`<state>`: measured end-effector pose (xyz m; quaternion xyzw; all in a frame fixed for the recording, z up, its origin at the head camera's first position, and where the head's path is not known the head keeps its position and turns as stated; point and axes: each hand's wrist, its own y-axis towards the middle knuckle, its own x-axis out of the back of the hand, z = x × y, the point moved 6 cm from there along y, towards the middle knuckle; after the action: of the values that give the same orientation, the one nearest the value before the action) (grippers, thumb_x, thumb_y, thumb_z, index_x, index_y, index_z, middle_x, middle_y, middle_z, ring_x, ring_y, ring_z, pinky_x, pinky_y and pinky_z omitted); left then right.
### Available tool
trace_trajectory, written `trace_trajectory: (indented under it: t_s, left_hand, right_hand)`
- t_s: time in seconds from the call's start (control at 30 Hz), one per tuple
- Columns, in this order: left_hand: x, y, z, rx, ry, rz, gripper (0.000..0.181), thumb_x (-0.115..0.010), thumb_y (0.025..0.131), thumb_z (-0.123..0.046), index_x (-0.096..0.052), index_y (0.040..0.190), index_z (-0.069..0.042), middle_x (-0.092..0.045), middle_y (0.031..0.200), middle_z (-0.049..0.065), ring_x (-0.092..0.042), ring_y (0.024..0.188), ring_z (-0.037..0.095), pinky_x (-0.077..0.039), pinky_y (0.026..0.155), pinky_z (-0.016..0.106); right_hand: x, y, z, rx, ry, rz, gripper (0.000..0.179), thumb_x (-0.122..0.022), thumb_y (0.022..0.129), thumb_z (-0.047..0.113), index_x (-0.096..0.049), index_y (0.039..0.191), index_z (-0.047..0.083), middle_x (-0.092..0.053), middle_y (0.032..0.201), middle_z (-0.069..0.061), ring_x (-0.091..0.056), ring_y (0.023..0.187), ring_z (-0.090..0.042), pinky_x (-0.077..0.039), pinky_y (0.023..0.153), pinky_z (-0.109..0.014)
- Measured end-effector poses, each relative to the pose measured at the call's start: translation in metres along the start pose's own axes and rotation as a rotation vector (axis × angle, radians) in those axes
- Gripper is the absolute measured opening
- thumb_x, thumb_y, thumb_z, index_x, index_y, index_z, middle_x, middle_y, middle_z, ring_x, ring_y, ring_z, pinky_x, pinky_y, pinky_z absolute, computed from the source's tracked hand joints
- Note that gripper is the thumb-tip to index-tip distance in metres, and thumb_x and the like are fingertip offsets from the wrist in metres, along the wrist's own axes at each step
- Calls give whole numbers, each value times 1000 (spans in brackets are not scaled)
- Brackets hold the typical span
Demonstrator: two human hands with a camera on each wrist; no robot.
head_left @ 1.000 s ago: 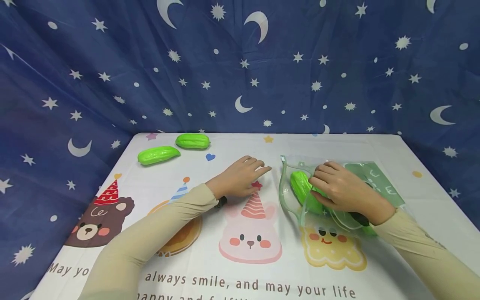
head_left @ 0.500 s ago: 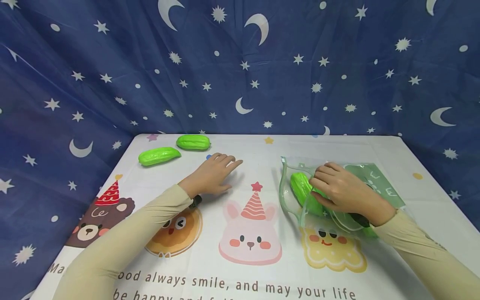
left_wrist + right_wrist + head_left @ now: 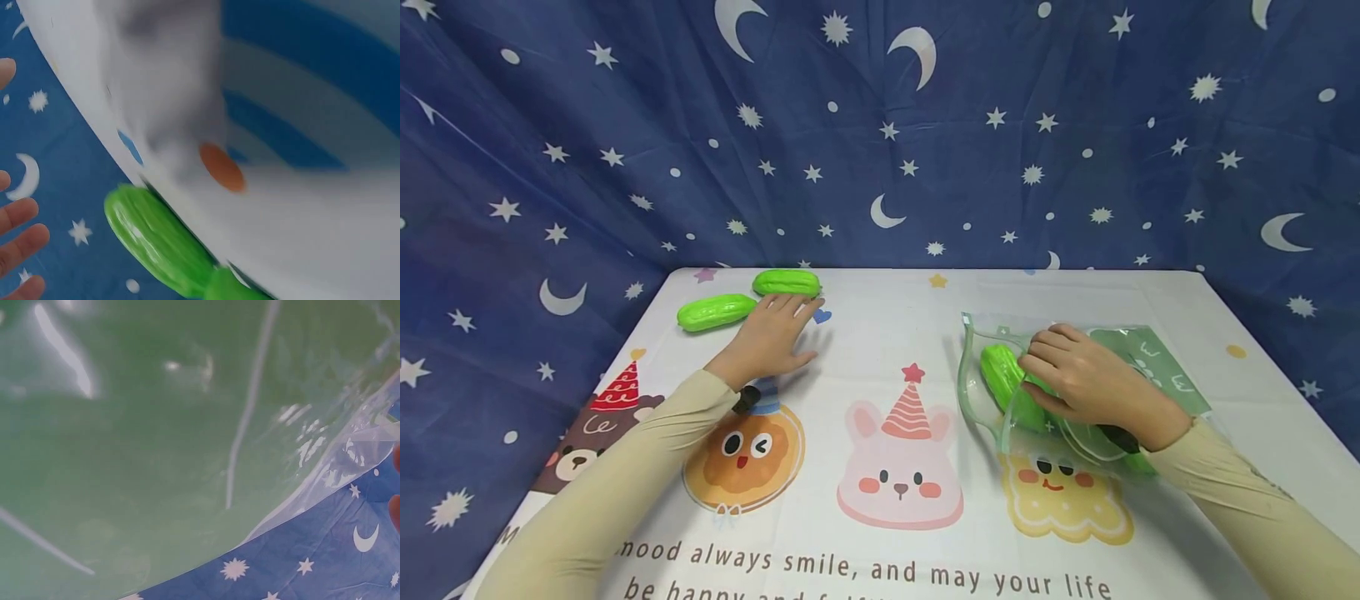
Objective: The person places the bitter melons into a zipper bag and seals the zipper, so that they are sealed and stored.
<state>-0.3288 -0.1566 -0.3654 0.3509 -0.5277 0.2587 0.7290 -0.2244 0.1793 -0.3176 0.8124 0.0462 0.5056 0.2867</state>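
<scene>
Green, glossy cucumber (image 3: 786,282) lies crosswise just beyond the left hand (image 3: 767,337).
Its long axis runs left to right across the extended fingers, which hold nothing, thumb apart; contact is unclear. A second cucumber (image 3: 715,312) lies farther left; the right hand (image 3: 1078,375), well apart, pinches the bag (image 3: 1146,354).

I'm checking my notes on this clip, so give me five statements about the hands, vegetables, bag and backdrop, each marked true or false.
1. The right hand holds the clear bag. True.
2. At least one green vegetable shows in the clear bag. True.
3. The left hand is near two loose vegetables. True.
4. Both hands hold the clear bag. False: only the right hand does.
5. The backdrop is plain red. False: the blue curtain bears white moons and stars.
</scene>
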Motion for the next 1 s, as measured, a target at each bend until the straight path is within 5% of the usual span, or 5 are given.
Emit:
trace_trajectory:
  t_s: [0.4, 1.0]
  left_hand:
    - [-2, -20, 49, 213, -35, -2, 75, -68, 79, -40, -40, 138, -4, -52, 126, 21, -49, 116, 39, -35, 102, 54]
    - [-6, -55, 106, 380, 1, -72, 75, -68, 75, -33, -39, 135, 2, -51, 119, 26, -49, 110, 44, -37, 93, 57]
  right_hand:
    - [0, 0, 1, 7, -7, 2, 37, -33, 100, 30, -55, 82, 7, -56, 72, -4, -53, 71, -22, -45, 69, -38]
    - [1, 0, 0, 8, -10, 8, 37, -33, 100, 30, -55, 81, 7, -56, 71, -4, -52, 71, -22, -44, 68, -38]
